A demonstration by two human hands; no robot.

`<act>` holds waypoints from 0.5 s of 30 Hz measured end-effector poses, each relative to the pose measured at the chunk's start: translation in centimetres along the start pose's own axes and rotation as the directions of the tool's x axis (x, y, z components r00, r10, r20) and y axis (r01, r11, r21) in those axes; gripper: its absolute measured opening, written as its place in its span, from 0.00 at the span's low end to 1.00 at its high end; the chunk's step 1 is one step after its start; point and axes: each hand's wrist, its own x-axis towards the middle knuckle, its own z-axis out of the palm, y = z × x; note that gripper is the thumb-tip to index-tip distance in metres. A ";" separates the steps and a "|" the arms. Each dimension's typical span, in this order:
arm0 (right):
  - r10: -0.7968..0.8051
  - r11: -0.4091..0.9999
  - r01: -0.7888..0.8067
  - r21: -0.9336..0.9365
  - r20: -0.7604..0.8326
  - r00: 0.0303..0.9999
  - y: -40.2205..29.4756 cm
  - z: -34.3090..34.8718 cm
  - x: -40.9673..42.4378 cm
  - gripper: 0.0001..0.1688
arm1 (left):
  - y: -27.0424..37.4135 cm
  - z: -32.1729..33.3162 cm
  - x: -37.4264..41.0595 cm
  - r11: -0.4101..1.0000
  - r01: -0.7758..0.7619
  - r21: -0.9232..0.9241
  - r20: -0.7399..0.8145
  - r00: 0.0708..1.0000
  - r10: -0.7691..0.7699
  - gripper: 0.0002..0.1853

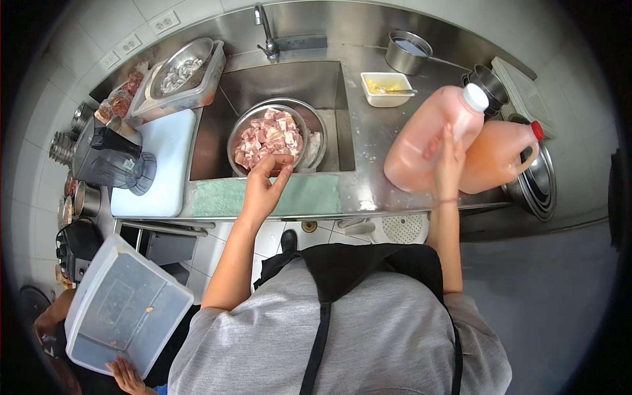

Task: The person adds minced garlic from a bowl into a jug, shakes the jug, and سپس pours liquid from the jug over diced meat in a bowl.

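Note:
My left hand [267, 186] is over the near rim of a metal bowl [231, 143] of raw meat chunks [271, 133]. Its fingers and thumb curl together there; whether they grip the rim I cannot tell. The bowl sits in the steel sink [321, 79], overlapping a wider metal bowl [323, 131] with something pale in it. On the right counter, my right hand [450, 160] holds the handle of a large plastic jug [414, 133] with a white cap and pinkish contents. Right beside that jug stands an orange-filled jug [498, 153] with a red cap.
A faucet [268, 37] rises behind the sink. Left are a white cutting board [168, 158], blender jar [113, 165] and plastic tub [207, 94]. Right are a saucepan [402, 59] and white container [387, 101]. Another person's hand [126, 375] holds a clear bin [128, 306].

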 end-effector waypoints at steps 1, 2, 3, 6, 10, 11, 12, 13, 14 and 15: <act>0.033 0.999 -0.033 -0.024 0.000 0.999 -1.1 0.9 -1.2 0.13 | -0.9 -1.0 0.5 0.999 0.022 -0.028 -0.007 1.000 -0.023 0.08; 0.066 0.997 -0.066 -0.048 -0.003 0.998 -1.9 2.0 -2.0 0.14 | -2.1 -1.6 1.4 0.997 0.005 -0.075 -0.020 1.000 -0.006 0.08; 0.081 0.993 -0.081 -0.085 -0.009 0.997 -2.4 2.8 -2.6 0.14 | -2.5 -2.1 2.6 0.996 0.015 -0.088 0.001 1.000 -0.015 0.09; 0.111 0.974 -0.113 -0.198 -0.019 0.994 -3.2 5.2 -3.2 0.14 | -3.8 -3.5 7.8 0.993 -0.030 -0.111 -0.012 1.000 0.029 0.09; 0.153 0.972 -0.162 -0.172 -0.062 0.986 -3.4 9.4 -3.2 0.13 | -4.7 -4.6 17.3 0.966 -0.191 -0.173 -0.309 0.942 0.131 0.10; 0.165 0.971 -0.173 -0.168 -0.058 0.985 -3.1 10.5 -3.2 0.13 | -4.5 -5.0 19.4 0.964 -0.237 -0.120 -0.373 0.911 0.177 0.11; 0.183 0.969 -0.189 -0.162 -0.054 0.982 -2.6 11.6 -3.1 0.13 | -4.9 -5.4 21.3 0.976 -0.190 -0.107 -0.384 0.913 0.136 0.12; 0.194 0.957 -0.198 -0.211 -0.040 0.980 -2.3 12.7 -2.6 0.13 | -5.0 -5.9 23.1 0.984 -0.150 -0.094 -0.395 0.913 0.101 0.13; 0.207 0.953 -0.198 -0.230 0.017 0.978 -1.9 13.7 -2.1 0.13 | -5.2 -6.5 24.7 0.991 -0.108 -0.079 -0.411 0.909 0.066 0.14; 0.216 0.948 -0.190 -0.255 0.081 0.973 -1.5 14.8 -1.5 0.13 | -6.3 -7.2 26.4 0.987 -0.125 0.103 -0.400 0.903 0.156 0.15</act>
